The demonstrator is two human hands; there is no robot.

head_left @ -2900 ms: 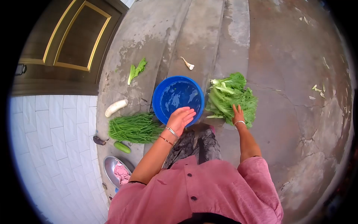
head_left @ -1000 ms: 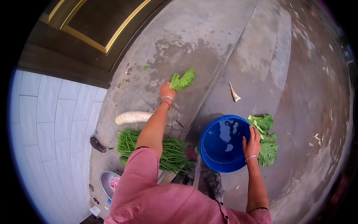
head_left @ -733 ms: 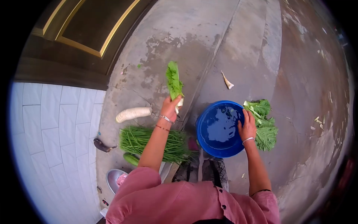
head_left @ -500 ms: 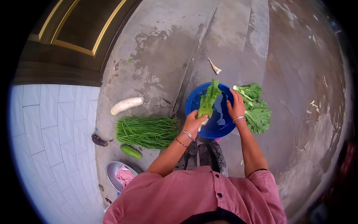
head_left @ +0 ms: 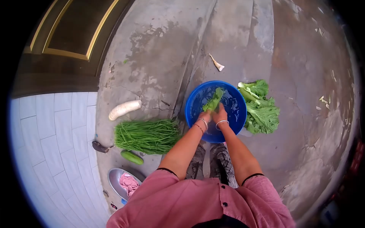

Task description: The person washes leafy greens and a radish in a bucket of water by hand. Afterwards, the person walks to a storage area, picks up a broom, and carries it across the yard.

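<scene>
Left hand (head_left: 204,117) and right hand (head_left: 220,115): both in basin (head_left: 190,121), grip closed round leaf (head_left: 213,100) | leaf: inside basin, centre frame | greens (head_left: 263,114): just beside basin's right rim

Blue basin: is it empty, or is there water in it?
Not empty: the blue basin holds water, shown by ripples and pale reflections around the green leaf.

A dark brown door (head_left: 74,32) with gold trim stands beside a white-tiled wall (head_left: 57,144); the cracked concrete floor (head_left: 304,76) shows damp patches.
</scene>
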